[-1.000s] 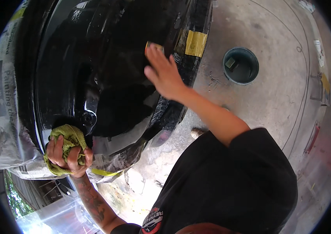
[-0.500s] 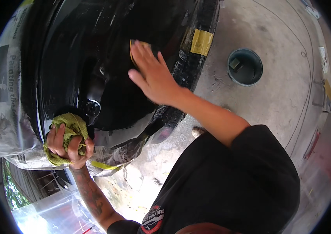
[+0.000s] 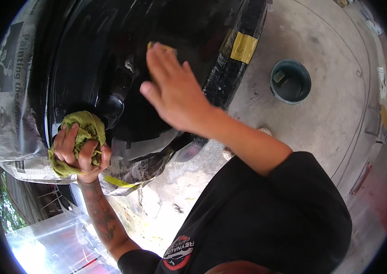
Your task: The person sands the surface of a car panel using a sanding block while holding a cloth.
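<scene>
A glossy, wet-looking black vehicle panel [image 3: 88,59] fills the upper left. My left hand [image 3: 77,150] is closed around a bunched yellow-green cloth [image 3: 90,125], which rests on the panel's near left part, beside a round recess. Farther right, my right hand [image 3: 173,86] lies over the panel with its fingers stretched out and its thumb apart. Under those fingertips shows the yellowish edge of a thin sheet [image 3: 149,45], perhaps sandpaper; the rest of it is hidden. The right hand is slightly blurred.
Newspaper [image 3: 8,105] and clear plastic cover the area along the panel's left and near edges. Yellow tape [image 3: 243,47] sits on its right edge. A dark bucket [image 3: 290,82] with a small block inside stands on the concrete floor [image 3: 321,123]. A thin cable [image 3: 360,73] runs along the right.
The view has shifted, moving the panel's near end upward in the picture. My right hand has slid a little left and nearer along the panel. The left hand still grips the cloth.
</scene>
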### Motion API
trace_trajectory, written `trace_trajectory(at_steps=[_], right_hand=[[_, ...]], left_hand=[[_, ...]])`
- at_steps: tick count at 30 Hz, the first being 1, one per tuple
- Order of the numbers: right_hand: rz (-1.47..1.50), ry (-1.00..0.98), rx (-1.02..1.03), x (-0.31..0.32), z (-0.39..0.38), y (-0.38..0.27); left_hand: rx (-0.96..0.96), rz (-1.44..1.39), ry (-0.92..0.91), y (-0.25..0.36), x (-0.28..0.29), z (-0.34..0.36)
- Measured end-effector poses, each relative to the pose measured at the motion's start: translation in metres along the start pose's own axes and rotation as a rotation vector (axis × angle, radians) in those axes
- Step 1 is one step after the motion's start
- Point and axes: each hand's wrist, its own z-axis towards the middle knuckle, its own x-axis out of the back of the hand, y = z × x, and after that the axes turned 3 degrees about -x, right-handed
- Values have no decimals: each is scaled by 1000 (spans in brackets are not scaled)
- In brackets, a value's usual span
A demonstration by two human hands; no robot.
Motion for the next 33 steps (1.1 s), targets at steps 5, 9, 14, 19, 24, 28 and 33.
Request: trace_trajectory(at_steps=[5, 9, 14, 19, 24, 28, 33], right_hand=[[-56, -4, 115, -3, -17, -7], [-2, 36, 61, -9, -17, -21], [-11, 33, 43, -9, -15, -11], [35, -4, -53, 2, 7, -10], [5, -16, -50, -4, 16, 10], [67, 45, -38, -11, 17, 33], [-43, -9, -250, -8, -22, 91]], left_hand=[[-2, 6, -16, 1, 0, -1], [-4, 7, 6, 1, 0, 0], [-14, -15, 5, 0, -4, -1], [-23, 12, 2, 0, 3, 1], [-26, 4, 16, 0, -5, -1], [-24, 11, -14, -2, 2, -3], [-30, 1, 4, 0, -3, 0]])
